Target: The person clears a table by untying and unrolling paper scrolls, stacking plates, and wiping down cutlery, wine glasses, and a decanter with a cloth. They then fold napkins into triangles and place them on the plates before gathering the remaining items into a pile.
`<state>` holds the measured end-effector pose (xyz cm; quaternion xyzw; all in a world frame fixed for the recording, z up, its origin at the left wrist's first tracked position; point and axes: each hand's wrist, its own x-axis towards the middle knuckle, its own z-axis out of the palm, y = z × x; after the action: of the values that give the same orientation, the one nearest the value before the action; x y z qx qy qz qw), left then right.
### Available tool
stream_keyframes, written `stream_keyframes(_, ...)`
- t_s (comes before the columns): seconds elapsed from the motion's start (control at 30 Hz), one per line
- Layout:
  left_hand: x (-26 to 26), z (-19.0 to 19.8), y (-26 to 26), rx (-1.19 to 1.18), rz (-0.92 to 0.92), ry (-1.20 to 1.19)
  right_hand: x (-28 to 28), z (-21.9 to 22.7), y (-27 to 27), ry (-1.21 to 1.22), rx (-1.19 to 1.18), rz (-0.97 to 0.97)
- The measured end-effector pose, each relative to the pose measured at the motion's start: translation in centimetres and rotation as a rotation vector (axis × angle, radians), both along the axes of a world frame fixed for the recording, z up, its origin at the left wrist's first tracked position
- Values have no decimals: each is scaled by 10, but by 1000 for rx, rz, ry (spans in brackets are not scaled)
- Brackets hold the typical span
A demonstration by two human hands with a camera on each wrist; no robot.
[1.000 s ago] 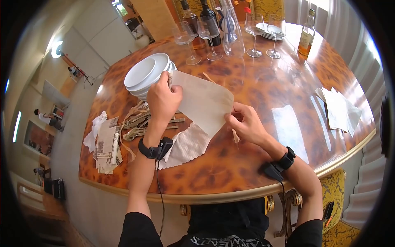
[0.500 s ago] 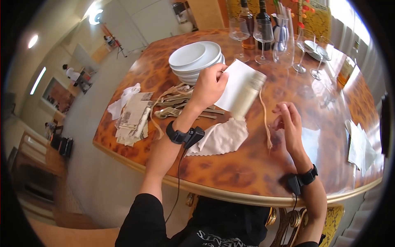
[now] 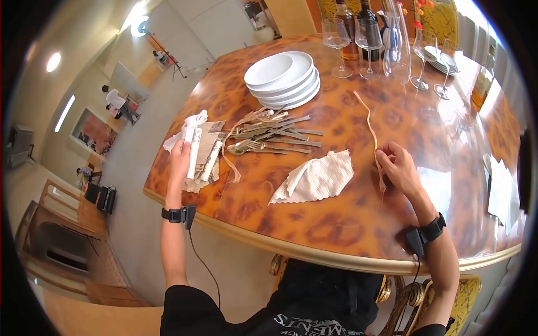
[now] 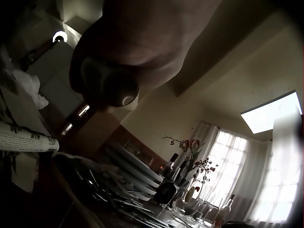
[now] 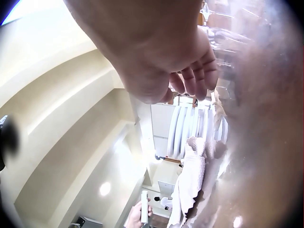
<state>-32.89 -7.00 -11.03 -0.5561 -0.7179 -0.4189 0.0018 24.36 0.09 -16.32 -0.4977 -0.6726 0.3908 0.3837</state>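
My left hand [image 3: 179, 161] grips a pale rolled-up paper [image 3: 194, 152] over the paper pile at the table's left. In the right wrist view, the left hand [image 5: 136, 214] shows far off, the roll upright in it. A second printed roll [image 3: 210, 161] lies on the pile and appears in the left wrist view [image 4: 28, 138]. My right hand [image 3: 399, 169] is low over the table, fingers loosely curled and fingertips right at a long tan strip [image 3: 367, 117]. Between the hands lies a crumpled beige cloth [image 3: 316, 178] with a scalloped edge.
Beside the pile lie forks, spoons and knives [image 3: 274, 134] with another tan strip [image 3: 231, 165]. White bowls and plates [image 3: 288, 89] stand stacked behind. Wine glasses [image 3: 368, 36], bottles [image 3: 347, 28] and a carafe [image 3: 397, 61] fill the back; folded papers [image 3: 500, 190] lie at the right.
The flat paper held in both hands was rolled up, the right hand letting go. The left hand carried the roll left to the pile; the right came down to the tan strip.
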Motion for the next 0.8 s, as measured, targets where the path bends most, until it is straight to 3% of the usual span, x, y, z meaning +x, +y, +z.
stream_keyframes(0.17,13,-7,-22,-167,64,72,1,-9,8,19,-32,5)
stream_keyframes(0.23,22,-13,-21,-208,35,208,4,-8,7,16,-57,-3)
stream_keyframes(0.33,31,-14,-18,-345,75,156,8,-2,7,93,-121,-28)
stream_keyframes(0.4,50,-7,-20,-401,109,98,10,1,5,23,-70,-56)
stream_keyframes(0.47,63,-1,-26,-239,172,408,11,0,13,-158,22,-28)
stream_keyframes(0.5,71,4,-26,-225,170,399,9,0,16,-287,58,-9)
stream_keyframes(0.57,105,11,-28,-136,-34,346,-5,11,18,-413,102,-21)
stream_keyframes(0.63,151,18,-27,-126,-184,214,-16,18,29,-831,52,90)
stream_keyframes(0.73,203,7,-13,-105,-418,171,-25,7,39,-896,213,78)
stream_keyframes(0.77,218,-2,-8,30,-524,281,-28,9,42,-949,266,137)
stream_keyframes(0.8,235,3,-10,19,-619,338,-28,14,44,-965,302,171)
